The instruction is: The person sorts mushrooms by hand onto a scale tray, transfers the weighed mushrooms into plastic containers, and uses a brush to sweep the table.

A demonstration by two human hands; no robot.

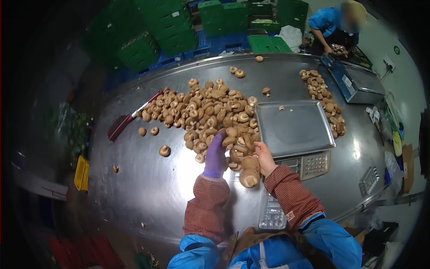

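Brown mushrooms (240,143) between left grip (216,157) and right grip (265,159)

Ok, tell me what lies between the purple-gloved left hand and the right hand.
A cluster of shiitake mushrooms fills the stretch between the gloved left hand and the right hand, as the head view shows.

Two heaps of mushrooms (210,105) here, honestly too many in either to count. Strays lol: I get seven loose whole mushrooms (165,151), three left of the big heap and four over on the far side. Also two scales (316,163), two clear plastic trays (273,213) that I can see, one yellow crate (81,173), one dark red long-handled tool (121,127). Green crates (177,33)? Stacked too deep and dark, can't get a number.
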